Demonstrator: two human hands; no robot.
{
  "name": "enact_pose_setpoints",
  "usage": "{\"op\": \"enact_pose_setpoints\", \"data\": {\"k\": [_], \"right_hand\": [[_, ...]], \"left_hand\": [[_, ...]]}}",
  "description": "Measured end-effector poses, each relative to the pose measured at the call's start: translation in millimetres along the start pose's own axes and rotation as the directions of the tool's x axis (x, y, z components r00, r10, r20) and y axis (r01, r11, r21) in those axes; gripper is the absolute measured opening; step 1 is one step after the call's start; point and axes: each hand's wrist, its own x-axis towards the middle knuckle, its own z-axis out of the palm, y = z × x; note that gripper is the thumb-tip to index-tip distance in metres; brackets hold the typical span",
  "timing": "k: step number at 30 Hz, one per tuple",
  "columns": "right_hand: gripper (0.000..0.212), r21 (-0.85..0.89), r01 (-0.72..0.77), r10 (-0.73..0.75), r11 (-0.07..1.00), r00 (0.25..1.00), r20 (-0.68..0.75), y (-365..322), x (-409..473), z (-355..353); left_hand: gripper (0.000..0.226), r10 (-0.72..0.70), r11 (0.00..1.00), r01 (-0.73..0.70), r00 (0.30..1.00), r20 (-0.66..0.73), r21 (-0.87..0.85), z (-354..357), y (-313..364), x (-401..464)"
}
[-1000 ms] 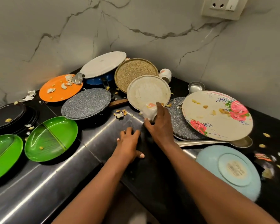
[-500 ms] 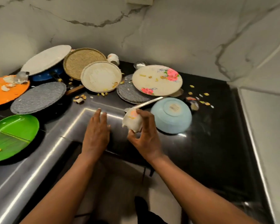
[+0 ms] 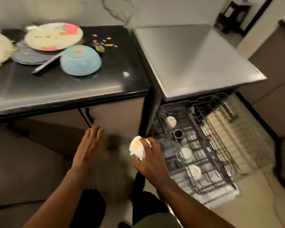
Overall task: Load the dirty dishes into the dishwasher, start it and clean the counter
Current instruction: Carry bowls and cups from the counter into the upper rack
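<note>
Beside the dishwasher rack (image 3: 196,145), right hand (image 3: 150,162) grips a white cup (image 3: 137,149); left hand (image 3: 89,147) hovers flat, fingers straight.

The right hand (image 3: 150,159), which a second ago gripped the small white cup (image 3: 137,148) among the plates at the back of the counter (image 3: 69,89), now holds it below the counter's front edge, just left of the pulled-out dishwasher rack (image 3: 196,148). The left hand (image 3: 89,145) has left the counter's front edge and hangs open below it, fingers straight. The view has swung right from the counter, bringing the dishwasher into sight.
</note>
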Motion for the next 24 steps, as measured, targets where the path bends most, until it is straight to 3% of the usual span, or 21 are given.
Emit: {"op": "enact_pose_setpoints", "data": {"k": [2, 5, 9, 12, 18, 24], "right_hand": [[0.073, -0.058, -0.099, 0.1, 0.993, 0.995, 0.011, 26, -36, -21], [0.076, -0.1, -0.271, 0.269, 0.957, 0.963, -0.035, 64, -82, -53], [0.074, -0.1, -0.51, 0.502, 0.855, 0.86, -0.093, 110, -128, -85], [0.075, -0.122, -0.61, 0.598, 0.783, 0.792, -0.121, 148, -145, -105], [0.079, -0.296, -0.655, 0.668, 0.695, 0.741, -0.072, 233, -132, -124], [0.081, -0.444, -0.587, 0.689, 0.677, 0.718, 0.101, 312, -104, -103]], "left_hand": [[0.038, 0.139, 0.99, -0.141, 0.987, 0.085, 0.017, 19, 32, -1], [0.059, 0.282, 0.958, -0.287, 0.933, 0.223, -0.011, 47, 91, 9], [0.064, 0.466, 0.883, -0.453, 0.815, 0.344, -0.124, 84, 167, 20], [0.065, 0.566, 0.819, -0.541, 0.713, 0.414, -0.19, 113, 221, 22], [0.066, 0.651, 0.726, -0.66, 0.567, 0.505, -0.195, 169, 271, 19], [0.048, 0.634, 0.71, -0.679, 0.499, 0.591, -0.188, 193, 273, 34]]}}
